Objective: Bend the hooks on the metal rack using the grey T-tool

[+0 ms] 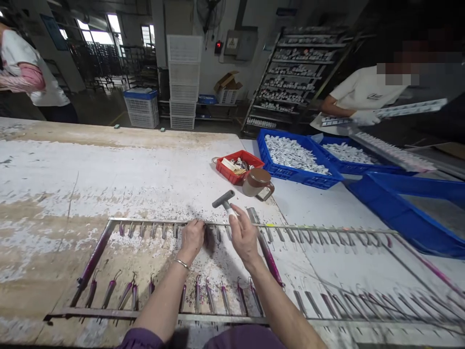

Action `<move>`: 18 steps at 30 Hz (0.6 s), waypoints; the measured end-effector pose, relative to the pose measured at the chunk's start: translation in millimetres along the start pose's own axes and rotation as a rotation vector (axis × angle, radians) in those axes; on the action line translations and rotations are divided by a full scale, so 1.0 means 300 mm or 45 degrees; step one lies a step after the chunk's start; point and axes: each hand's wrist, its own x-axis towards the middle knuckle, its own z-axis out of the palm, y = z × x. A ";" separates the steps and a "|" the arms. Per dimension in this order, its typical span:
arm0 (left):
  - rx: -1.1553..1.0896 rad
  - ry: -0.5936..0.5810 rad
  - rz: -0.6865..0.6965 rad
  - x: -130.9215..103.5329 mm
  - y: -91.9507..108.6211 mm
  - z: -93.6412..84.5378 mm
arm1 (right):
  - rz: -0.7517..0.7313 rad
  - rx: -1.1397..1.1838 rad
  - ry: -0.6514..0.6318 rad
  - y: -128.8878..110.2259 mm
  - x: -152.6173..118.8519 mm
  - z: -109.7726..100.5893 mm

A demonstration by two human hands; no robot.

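My right hand (244,240) grips the pale handle of a small hammer (223,198), its grey cylindrical head raised just above the far rail. My left hand (192,237) is closed at that rail; whatever its fingers may pinch is hidden. Both hands are over a long metal rack frame (145,221) lying flat on the table. Rows of grey hooked prongs (224,296) line its near and far rails, several stained purple. A purple-stained crossbar (269,257) runs beside my right forearm.
Beyond the rack stand a brown mug (250,184) and a red basket (232,177) of small parts. Blue trays (305,178) of white pieces sit farther right. Debris dots the worn table (109,160). At right, a gloved co-worker (370,92) holds a strip; another person (36,72) stands left.
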 end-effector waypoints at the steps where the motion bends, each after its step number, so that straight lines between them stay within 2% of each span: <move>1: 0.014 0.000 0.014 0.001 0.001 0.000 | 0.000 -0.013 -0.054 0.010 -0.030 0.010; 3: 0.045 -0.009 0.036 0.002 0.005 -0.002 | -0.038 -0.042 -0.195 0.022 -0.076 0.021; 5: 0.060 -0.018 0.031 0.004 0.011 -0.003 | -0.081 -0.059 -0.256 0.019 -0.088 0.012; 8: 0.033 -0.004 -0.023 0.005 0.015 -0.004 | -0.109 -0.037 -0.105 -0.002 -0.063 -0.015; 11: 0.010 -0.001 -0.070 0.006 0.016 -0.003 | -0.171 -0.040 0.013 -0.007 -0.047 -0.009; 16: 0.016 0.047 -0.073 0.006 0.012 0.007 | -0.209 -0.132 -0.269 0.015 -0.076 0.035; 18: 0.028 0.059 -0.043 0.005 0.008 0.011 | -0.198 -0.072 -0.192 0.011 -0.080 0.029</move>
